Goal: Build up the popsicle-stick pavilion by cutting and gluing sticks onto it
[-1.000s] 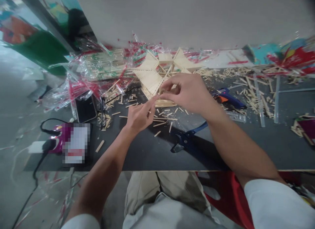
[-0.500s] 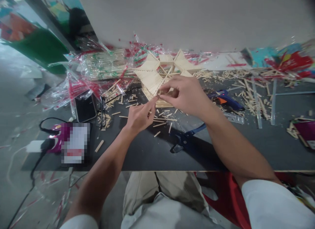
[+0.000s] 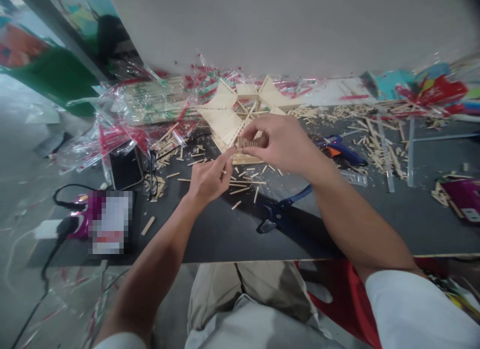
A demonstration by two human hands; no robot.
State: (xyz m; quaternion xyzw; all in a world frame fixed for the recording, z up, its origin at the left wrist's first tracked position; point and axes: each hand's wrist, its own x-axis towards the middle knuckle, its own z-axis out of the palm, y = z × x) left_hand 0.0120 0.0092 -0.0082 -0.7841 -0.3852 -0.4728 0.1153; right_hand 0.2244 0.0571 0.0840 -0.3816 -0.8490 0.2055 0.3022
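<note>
A model built of thin wooden sticks (image 3: 222, 120), with sloping slatted panels like roofs, stands at the middle of the dark table. At its near corner my right hand (image 3: 283, 144) pinches what looks like a small wooden stick (image 3: 240, 142) between thumb and fingertips. My left hand (image 3: 210, 178) comes in from the left, index finger stretched to that same corner and the other fingers curled. Its fingertip almost meets the right thumb; what it grips, if anything, is hidden. Part of the model's near side lies behind my right hand.
A blue cutter tool (image 3: 277, 211) lies below my right forearm, a blue glue gun (image 3: 343, 151) beyond it. Stick offcuts (image 3: 375, 139) litter the table. Left are a dark phone (image 3: 125, 169), another phone (image 3: 110, 221) and a purple power strip (image 3: 80, 216). Plastic wrappers (image 3: 150, 94) lie behind.
The whole view has shifted slightly, so the table things sit a little further left. Both hands stay at the model's near corner; the right fingertips are slightly more spread.
</note>
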